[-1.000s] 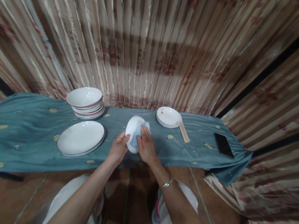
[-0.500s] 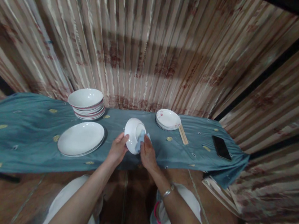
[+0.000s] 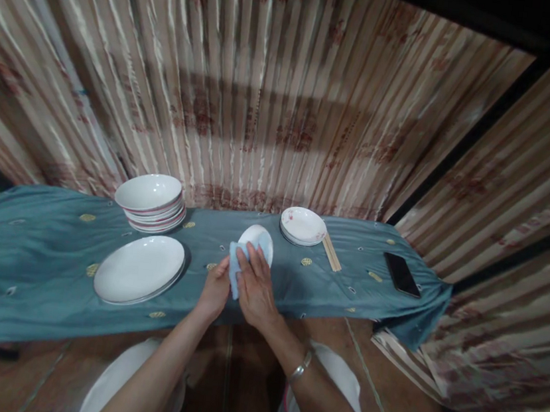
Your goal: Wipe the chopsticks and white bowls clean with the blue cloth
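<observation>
A small white bowl (image 3: pixel 257 233) is held up in front of me over the near part of the table, partly covered by a light blue cloth (image 3: pixel 234 262). My left hand (image 3: pixel 216 287) grips the bowl's left side, with its thumb by the cloth. My right hand (image 3: pixel 255 288) lies over the cloth, fingers pointing away from me, and presses it onto the bowl. Much of the bowl is hidden behind the cloth and the right hand.
On the teal tablecloth (image 3: pixel 55 259) a stack of bowls (image 3: pixel 149 194) stands at the back left, with oval plates (image 3: pixel 139 269) in front. Right of centre are small plates (image 3: pixel 303 225), chopsticks (image 3: pixel 332 253) and a black phone (image 3: pixel 402 274). A patterned curtain (image 3: pixel 268 98) hangs behind.
The cloth has shifted leftward over the bowl, and my right hand now lies flat across it rather than pinching it at the right edge. The bowl has turned in my left hand.
</observation>
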`<action>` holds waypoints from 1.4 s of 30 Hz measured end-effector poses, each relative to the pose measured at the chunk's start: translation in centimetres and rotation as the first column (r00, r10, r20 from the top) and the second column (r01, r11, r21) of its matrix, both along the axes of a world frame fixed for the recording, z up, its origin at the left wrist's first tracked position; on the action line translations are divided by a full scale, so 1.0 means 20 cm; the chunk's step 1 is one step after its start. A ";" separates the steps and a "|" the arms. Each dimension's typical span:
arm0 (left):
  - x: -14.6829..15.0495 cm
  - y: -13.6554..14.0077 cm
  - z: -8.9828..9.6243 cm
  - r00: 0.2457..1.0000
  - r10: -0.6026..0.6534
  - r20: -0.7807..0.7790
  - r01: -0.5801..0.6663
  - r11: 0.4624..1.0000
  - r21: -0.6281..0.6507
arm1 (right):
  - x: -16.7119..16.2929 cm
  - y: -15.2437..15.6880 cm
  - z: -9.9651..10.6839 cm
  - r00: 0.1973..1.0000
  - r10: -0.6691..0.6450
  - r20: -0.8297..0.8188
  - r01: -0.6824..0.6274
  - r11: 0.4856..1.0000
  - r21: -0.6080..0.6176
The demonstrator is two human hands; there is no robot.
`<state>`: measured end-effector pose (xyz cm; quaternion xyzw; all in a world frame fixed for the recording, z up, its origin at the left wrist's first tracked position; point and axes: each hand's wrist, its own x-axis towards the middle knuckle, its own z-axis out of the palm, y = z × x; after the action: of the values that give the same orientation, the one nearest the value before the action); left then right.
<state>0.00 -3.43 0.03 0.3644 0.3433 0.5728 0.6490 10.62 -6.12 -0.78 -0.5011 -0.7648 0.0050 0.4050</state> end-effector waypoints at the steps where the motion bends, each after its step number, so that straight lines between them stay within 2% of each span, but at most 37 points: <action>1: 0.00 0.00 0.00 1.000 -0.011 -0.001 0.011 1.000 0.005 | 0.00 0.02 0.01 1.000 -0.013 0.014 0.013 1.000 0.008; 5: -0.01 0.00 0.00 0.999 -0.048 -0.024 0.048 0.999 0.010 | 0.03 0.09 0.06 0.998 -0.065 -0.001 0.065 0.998 0.010; 10: -0.02 -0.01 0.02 0.983 -0.098 -0.158 0.107 0.993 0.052 | 0.08 0.18 0.10 0.994 -0.082 -0.077 0.081 0.996 -0.023; 14: -0.02 -0.02 0.05 0.970 -0.119 -0.213 0.135 0.989 0.065 | 0.14 0.28 0.06 0.969 -0.087 -0.232 0.078 0.996 -0.046; 17: -0.03 -0.03 0.06 0.967 -0.134 -0.215 0.149 0.987 0.055 | 0.19 0.37 -0.02 0.902 -0.121 -0.415 0.087 0.991 -0.100; 19: -0.03 -0.03 0.07 0.966 -0.134 -0.222 0.149 0.987 0.052 | 0.22 0.42 -0.10 0.822 -0.181 -0.541 0.113 0.981 -0.158; 23: -0.04 -0.03 0.07 0.960 -0.116 -0.255 0.143 0.986 0.090 | 0.27 0.48 -0.20 0.705 -0.207 -0.679 0.075 0.973 -0.218; 26: -0.04 -0.04 0.07 0.960 -0.134 -0.245 0.161 0.983 0.092 | 0.28 0.48 -0.20 0.632 -0.196 -0.750 0.008 0.969 -0.247; 29: -0.05 -0.04 0.09 0.962 -0.176 -0.210 0.191 0.980 0.049 | 0.26 0.45 -0.15 0.578 -0.200 -0.791 -0.027 0.964 -0.263; 33: -0.07 -0.05 0.10 0.959 -0.188 -0.211 0.199 0.979 0.033 | 0.23 0.42 -0.07 0.627 -0.179 -0.758 -0.042 0.964 -0.262; 37: -0.06 -0.07 0.07 0.969 -0.156 -0.194 0.175 0.981 0.088 | 0.22 0.38 0.01 0.709 -0.178 -0.682 -0.007 0.966 -0.259; 40: -0.04 -0.08 0.04 0.964 -0.156 -0.214 0.183 0.977 0.112 | 0.18 0.33 0.07 0.808 -0.111 -0.579 0.014 0.985 -0.170; 42: -0.02 -0.08 0.03 0.959 -0.163 -0.231 0.193 0.975 0.112 | 0.13 0.27 0.10 0.879 -0.026 -0.476 -0.024 0.995 -0.098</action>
<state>-0.44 -5.05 0.55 0.4978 0.3398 0.4897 0.6301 13.29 -0.63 1.25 -0.5047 -0.6401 0.1667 0.5548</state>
